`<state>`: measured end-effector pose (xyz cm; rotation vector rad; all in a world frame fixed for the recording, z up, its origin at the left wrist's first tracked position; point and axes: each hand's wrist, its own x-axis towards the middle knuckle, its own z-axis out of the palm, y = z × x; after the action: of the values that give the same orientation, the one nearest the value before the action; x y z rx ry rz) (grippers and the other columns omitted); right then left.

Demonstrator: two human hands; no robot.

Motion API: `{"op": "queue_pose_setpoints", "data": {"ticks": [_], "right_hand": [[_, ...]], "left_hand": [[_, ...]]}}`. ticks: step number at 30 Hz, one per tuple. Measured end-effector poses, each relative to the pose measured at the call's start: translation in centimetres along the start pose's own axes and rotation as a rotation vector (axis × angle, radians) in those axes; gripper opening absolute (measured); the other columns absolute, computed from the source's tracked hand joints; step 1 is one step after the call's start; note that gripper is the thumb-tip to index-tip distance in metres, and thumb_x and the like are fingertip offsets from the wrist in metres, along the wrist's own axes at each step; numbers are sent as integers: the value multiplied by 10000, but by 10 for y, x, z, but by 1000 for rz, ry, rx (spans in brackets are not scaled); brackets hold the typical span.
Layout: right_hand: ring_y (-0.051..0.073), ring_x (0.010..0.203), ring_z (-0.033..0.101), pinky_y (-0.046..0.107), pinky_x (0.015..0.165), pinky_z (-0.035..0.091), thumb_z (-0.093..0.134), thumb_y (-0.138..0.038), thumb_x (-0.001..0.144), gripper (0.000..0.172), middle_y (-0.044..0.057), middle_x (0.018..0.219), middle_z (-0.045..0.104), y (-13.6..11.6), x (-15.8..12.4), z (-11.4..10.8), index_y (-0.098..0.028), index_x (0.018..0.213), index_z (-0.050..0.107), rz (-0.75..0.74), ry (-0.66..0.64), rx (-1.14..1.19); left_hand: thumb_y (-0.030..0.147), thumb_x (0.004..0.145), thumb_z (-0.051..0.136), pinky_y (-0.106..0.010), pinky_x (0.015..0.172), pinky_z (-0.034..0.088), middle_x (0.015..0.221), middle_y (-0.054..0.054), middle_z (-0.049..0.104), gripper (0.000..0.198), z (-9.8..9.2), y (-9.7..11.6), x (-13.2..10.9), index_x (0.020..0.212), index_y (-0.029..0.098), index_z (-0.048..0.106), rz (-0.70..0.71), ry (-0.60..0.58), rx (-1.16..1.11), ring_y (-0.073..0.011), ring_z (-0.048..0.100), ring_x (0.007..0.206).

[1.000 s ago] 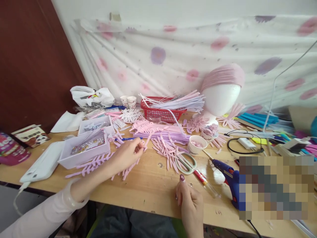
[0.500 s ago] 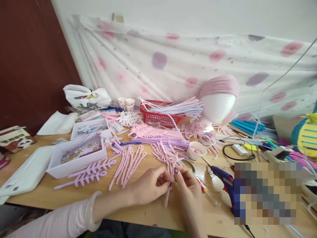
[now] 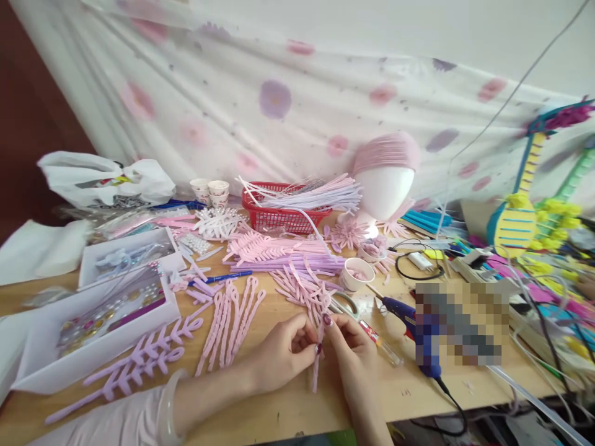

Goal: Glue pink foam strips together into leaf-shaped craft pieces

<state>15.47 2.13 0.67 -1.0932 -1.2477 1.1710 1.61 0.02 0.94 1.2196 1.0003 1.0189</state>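
My left hand (image 3: 284,351) and my right hand (image 3: 354,350) meet near the front edge of the wooden table (image 3: 283,409). Both pinch one pink pipe-cleaner piece (image 3: 317,365), which hangs down between the fingertips. Just behind my hands lies a pile of short pink pipe-cleaner pieces (image 3: 304,291). A row of pink looped pieces (image 3: 230,319) rests to the left of my left hand. Scissors (image 3: 348,303) lie partly hidden behind my right hand.
A blue glue gun (image 3: 413,325) and a clear tube (image 3: 383,344) lie to the right. White trays of beads (image 3: 100,316) stand at left, lilac leaf shapes (image 3: 134,365) in front. Behind: red basket (image 3: 283,217), paper cup (image 3: 356,274), foam head (image 3: 385,179).
One second ago my left hand was at the looped pieces and my right hand rested alone. They have since come together on one pink piece. The view has swung right.
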Motion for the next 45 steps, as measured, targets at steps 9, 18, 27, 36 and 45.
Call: {"op": "queue_pose_setpoints", "data": {"ticks": [9,18,27,36,45], "right_hand": [[156,610,534,266,598,436,700,-460,751,288,-2,630,584,0,-10,-17,-176,729,658,-53,95,-121],[175,643,512,285,562,395,710,-572,670,445,14,729,554,1,-22,-125,-170,813,585,-122,854,-692],[323,915,611,461,831,432,581,-470,799,328,113,849,716,-10,35,-133,-187,851,738,-292,296,-1145],[213,621,639,279,488,450,629,-436,798,265,37,690,701,-37,-20,-88,-196,846,731,-152,302,-637],[148,498,529,277,480,418,580,-422,847,340,15,552,590,-29,-34,-47,-195,599,634,-344,57,-603]], "left_hand": [[330,791,644,-280,669,470,759,-36,638,186,-5,-4,-3,830,150,617,-69,-95,-135,-166,600,724],[340,779,639,-248,590,468,688,-14,634,217,-6,-5,-1,848,135,615,-103,19,-141,-132,565,623],[343,738,669,-234,580,461,656,-4,655,214,-6,-3,-3,815,148,622,-96,49,-113,-130,571,614],[367,767,656,-244,618,468,692,-18,664,222,-8,-5,-2,744,147,641,-60,51,-67,-129,567,632],[357,778,647,-250,621,466,706,-11,643,204,-8,-7,-2,753,156,619,-48,47,-31,-134,567,648]]}}
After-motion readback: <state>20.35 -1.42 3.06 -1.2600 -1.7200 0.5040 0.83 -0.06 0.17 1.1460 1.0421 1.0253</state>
